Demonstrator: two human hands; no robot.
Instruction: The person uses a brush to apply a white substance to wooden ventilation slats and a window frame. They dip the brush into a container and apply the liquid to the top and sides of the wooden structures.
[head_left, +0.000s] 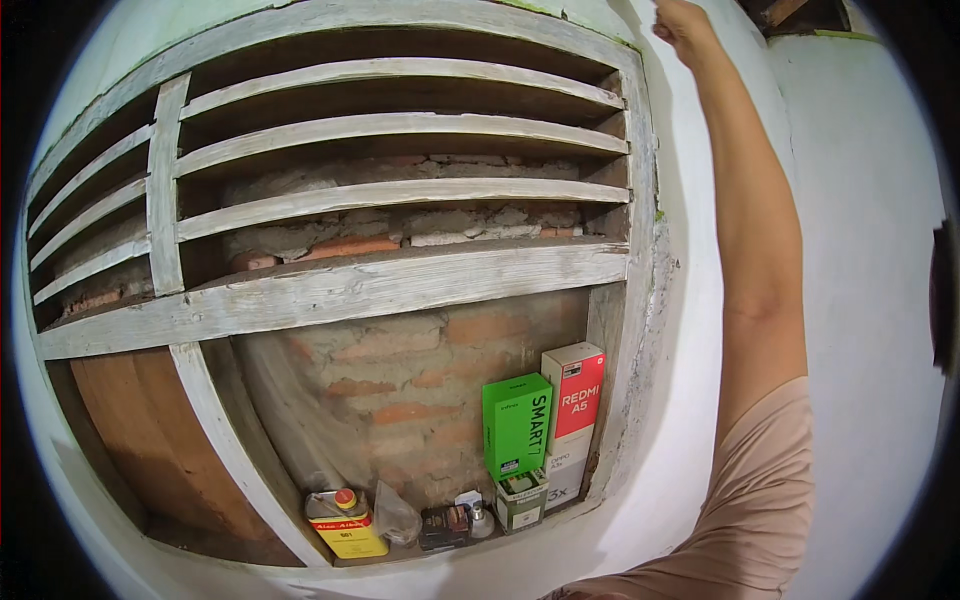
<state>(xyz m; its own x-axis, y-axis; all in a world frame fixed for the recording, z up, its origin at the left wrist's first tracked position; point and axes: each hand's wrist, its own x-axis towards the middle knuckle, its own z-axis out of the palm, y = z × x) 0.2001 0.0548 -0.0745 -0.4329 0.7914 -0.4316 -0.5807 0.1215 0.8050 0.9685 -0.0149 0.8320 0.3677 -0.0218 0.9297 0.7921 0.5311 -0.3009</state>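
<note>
My right arm is stretched upward along the right side, in a light brown sleeve. At the top edge, my right hand (679, 28) is near the white wall (686, 187), its fingers curled. Part of it is cut off by the frame, and whether it grips anything cannot be told. My left hand is out of view. Before me is a weathered white wooden frame (405, 277) with horizontal slats above and a recess backed by brick below. In the recess stand a green phone box (516, 427) and a red and white phone box (574, 397).
Along the recess ledge are a yellow metal can (349, 529) with a red cap, a clear plastic bag (396, 516), a small dark box (444, 527), a small bottle (481, 521) and a small green and white box (520, 506). A brown wooden panel (165, 442) fills the lower left opening.
</note>
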